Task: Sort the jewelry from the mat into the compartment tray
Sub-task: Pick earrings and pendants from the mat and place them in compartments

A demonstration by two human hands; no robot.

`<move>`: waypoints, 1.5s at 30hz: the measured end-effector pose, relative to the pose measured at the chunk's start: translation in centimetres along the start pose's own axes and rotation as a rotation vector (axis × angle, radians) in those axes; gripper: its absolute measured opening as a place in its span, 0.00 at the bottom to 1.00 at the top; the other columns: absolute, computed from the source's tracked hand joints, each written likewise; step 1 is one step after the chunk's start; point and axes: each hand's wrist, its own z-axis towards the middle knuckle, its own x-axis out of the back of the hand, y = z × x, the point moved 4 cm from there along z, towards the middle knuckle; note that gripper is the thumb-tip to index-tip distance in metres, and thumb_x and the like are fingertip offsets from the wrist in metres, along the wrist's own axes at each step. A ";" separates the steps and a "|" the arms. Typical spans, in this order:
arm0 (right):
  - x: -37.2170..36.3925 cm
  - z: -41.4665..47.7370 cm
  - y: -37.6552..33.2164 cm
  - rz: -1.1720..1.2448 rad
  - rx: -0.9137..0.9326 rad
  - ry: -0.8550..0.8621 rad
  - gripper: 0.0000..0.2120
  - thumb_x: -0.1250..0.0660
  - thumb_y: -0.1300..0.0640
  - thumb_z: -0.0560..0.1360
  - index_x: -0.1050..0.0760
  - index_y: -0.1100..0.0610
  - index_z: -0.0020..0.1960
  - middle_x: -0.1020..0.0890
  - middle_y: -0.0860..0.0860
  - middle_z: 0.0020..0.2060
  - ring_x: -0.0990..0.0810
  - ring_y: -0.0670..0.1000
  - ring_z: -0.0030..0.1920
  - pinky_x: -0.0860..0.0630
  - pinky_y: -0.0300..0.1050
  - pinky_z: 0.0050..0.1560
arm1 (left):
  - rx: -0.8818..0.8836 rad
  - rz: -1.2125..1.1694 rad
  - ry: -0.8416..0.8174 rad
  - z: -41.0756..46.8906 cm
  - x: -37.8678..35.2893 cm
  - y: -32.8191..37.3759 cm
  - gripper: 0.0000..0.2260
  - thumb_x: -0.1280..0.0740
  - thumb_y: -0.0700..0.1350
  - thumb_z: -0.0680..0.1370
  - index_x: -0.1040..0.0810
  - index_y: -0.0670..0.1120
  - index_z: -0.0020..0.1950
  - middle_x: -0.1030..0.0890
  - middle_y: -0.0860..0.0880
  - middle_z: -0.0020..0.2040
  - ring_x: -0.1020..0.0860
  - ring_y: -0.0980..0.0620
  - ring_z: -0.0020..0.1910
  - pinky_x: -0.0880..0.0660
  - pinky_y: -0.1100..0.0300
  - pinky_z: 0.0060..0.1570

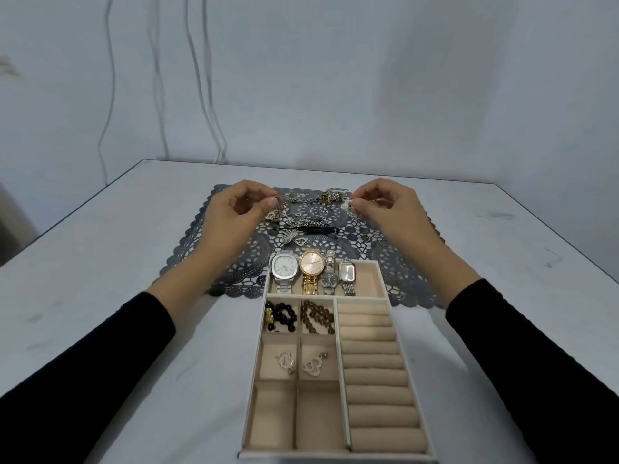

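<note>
Two hands over the mat [234,276] at frame centre; my left hand [231,212] pinches a silver chain [284,200], fingers closed on it; my right hand [385,209] pinches a pale-beaded piece [345,204]; loose jewelry [301,226] lies between them; the compartment tray [338,380] below holds four watches [315,271], beads, heart pieces.
</note>
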 end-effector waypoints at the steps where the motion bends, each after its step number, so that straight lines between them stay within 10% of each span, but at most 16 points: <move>1: -0.1 -0.5 -0.4 0.007 0.010 -0.006 0.02 0.30 0.59 0.74 0.20 0.54 0.46 0.17 0.49 0.41 0.18 0.49 0.41 0.20 0.42 0.46 | 0.001 -0.023 0.013 -0.5 0.4 0.4 0.04 0.28 0.40 0.75 0.18 0.46 0.49 0.15 0.46 0.47 0.17 0.48 0.49 0.21 0.57 0.53; 17: -2.2 -8.2 -3.5 0.064 0.082 -0.373 0.03 0.29 0.63 0.73 0.19 0.58 0.46 0.17 0.55 0.39 0.22 0.45 0.37 0.23 0.34 0.41 | 0.068 -0.129 0.006 -7.9 3.5 3.0 0.05 0.28 0.40 0.74 0.18 0.48 0.48 0.16 0.54 0.42 0.18 0.56 0.43 0.23 0.65 0.44; 23: -3.0 -9.9 -4.0 0.017 0.128 -0.606 0.04 0.28 0.62 0.72 0.18 0.58 0.47 0.17 0.56 0.40 0.22 0.60 0.39 0.23 0.52 0.43 | 0.097 -0.136 -0.020 -9.1 3.2 3.2 0.05 0.27 0.42 0.73 0.18 0.50 0.47 0.16 0.53 0.43 0.19 0.52 0.44 0.21 0.60 0.38; 45: -4.8 -12.1 -5.9 -0.459 0.249 -0.878 0.05 0.27 0.59 0.72 0.15 0.52 0.47 0.15 0.42 0.39 0.19 0.36 0.37 0.25 0.29 0.40 | 0.056 -0.099 -0.071 -9.6 2.7 3.7 0.06 0.29 0.37 0.74 0.19 0.47 0.49 0.15 0.56 0.41 0.17 0.59 0.42 0.22 0.67 0.45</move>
